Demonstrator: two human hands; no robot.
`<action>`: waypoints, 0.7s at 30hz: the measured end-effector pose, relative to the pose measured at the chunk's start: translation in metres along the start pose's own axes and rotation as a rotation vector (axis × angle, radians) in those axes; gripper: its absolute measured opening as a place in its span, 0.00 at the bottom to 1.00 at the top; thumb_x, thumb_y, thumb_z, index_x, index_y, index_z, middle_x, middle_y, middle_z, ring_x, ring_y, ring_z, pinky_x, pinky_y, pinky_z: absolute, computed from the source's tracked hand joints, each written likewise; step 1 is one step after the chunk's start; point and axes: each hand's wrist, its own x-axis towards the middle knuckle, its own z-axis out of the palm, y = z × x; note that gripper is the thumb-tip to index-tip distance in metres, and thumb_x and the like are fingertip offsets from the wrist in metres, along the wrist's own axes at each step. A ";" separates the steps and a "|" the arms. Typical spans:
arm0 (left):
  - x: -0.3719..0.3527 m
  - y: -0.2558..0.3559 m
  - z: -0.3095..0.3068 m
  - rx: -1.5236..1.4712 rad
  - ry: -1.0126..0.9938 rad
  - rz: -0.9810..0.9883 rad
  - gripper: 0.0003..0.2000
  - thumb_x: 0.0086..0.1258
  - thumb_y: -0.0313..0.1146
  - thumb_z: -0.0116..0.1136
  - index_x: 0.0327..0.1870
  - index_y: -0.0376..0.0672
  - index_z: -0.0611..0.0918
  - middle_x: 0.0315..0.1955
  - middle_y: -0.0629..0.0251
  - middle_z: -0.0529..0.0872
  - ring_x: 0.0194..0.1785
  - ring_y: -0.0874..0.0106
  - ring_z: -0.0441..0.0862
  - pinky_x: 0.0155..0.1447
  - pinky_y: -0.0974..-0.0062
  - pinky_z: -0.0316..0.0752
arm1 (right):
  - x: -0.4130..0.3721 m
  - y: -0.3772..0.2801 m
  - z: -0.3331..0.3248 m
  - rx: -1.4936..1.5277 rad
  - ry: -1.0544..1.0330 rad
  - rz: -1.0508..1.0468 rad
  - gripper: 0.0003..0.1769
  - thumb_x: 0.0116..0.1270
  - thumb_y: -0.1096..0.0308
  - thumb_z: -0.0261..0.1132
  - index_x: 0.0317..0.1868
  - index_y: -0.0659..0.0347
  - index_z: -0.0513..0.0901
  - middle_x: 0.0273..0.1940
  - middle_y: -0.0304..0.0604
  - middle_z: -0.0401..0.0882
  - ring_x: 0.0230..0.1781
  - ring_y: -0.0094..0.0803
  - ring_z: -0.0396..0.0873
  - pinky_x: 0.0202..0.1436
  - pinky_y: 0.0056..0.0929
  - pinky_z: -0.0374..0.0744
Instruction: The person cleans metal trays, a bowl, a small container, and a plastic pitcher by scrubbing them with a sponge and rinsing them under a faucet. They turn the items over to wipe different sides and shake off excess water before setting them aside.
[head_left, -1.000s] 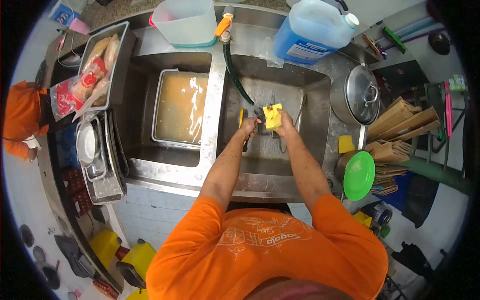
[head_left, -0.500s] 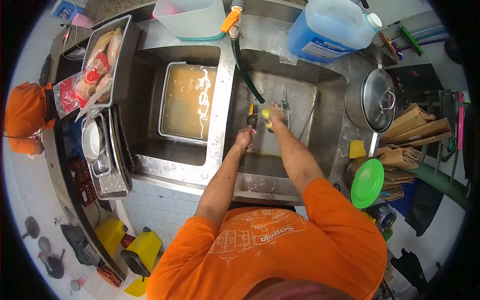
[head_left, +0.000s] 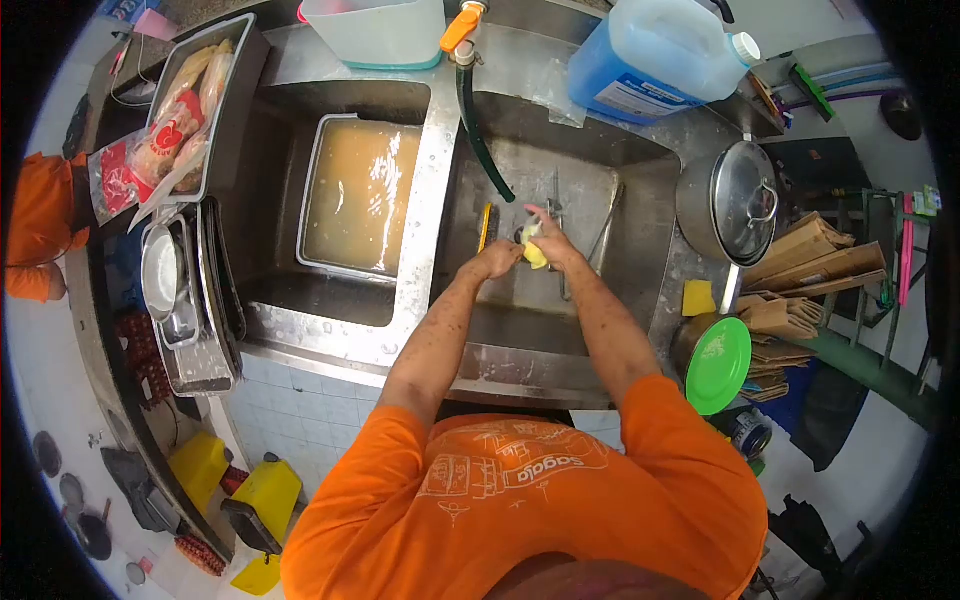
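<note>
Over the right sink basin (head_left: 640, 240) my two hands are close together. My right hand (head_left: 552, 243) is closed on a yellow sponge (head_left: 535, 257). Beside it, my left hand (head_left: 495, 260) is closed on something dark, mostly hidden between the hands. A yellow-and-black utensil (head_left: 487, 226) lies in the basin, just above my left hand. Metal utensils (head_left: 556, 190) rest on the basin floor past my right hand, with a long one (head_left: 607, 228) farther right. The dark green hose (head_left: 481, 140) hangs from the orange-handled tap (head_left: 462, 28), its end above my hands.
The left basin holds a tray of cloudy water (head_left: 360, 195). Around the sinks stand a blue liquid jug (head_left: 650, 60), a lidded pot (head_left: 742, 200), a green lid (head_left: 718, 366), a yellow sponge (head_left: 698, 298) and a tray of packaged meat (head_left: 195, 110). Another person's orange sleeve (head_left: 40, 215) shows far left.
My right hand and the sponge have come nearer to my left hand, which has turned inward. The dark item has moved between the hands. The view has shifted slightly.
</note>
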 end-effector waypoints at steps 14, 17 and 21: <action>-0.015 -0.009 0.051 -0.763 0.300 -0.208 0.18 0.74 0.48 0.45 0.26 0.45 0.71 0.18 0.70 0.68 0.17 0.74 0.69 0.19 0.72 0.65 | 0.042 -0.009 -0.013 -0.066 0.372 0.187 0.18 0.67 0.58 0.58 0.44 0.66 0.79 0.34 0.56 0.83 0.34 0.50 0.82 0.38 0.46 0.78; -0.010 -0.009 0.044 -0.717 0.167 -0.207 0.18 0.72 0.47 0.44 0.26 0.45 0.71 0.18 0.70 0.68 0.17 0.73 0.68 0.20 0.70 0.66 | 0.029 -0.007 -0.007 -0.327 0.008 0.086 0.18 0.70 0.56 0.57 0.41 0.66 0.81 0.30 0.43 0.80 0.32 0.36 0.79 0.38 0.40 0.77; -0.008 0.006 0.026 -0.309 -0.024 -0.111 0.17 0.72 0.42 0.42 0.28 0.39 0.76 0.20 0.63 0.75 0.25 0.66 0.77 0.28 0.61 0.73 | 0.004 -0.006 0.008 -0.550 0.064 -0.242 0.24 0.72 0.50 0.53 0.39 0.64 0.82 0.33 0.59 0.81 0.36 0.50 0.79 0.43 0.40 0.76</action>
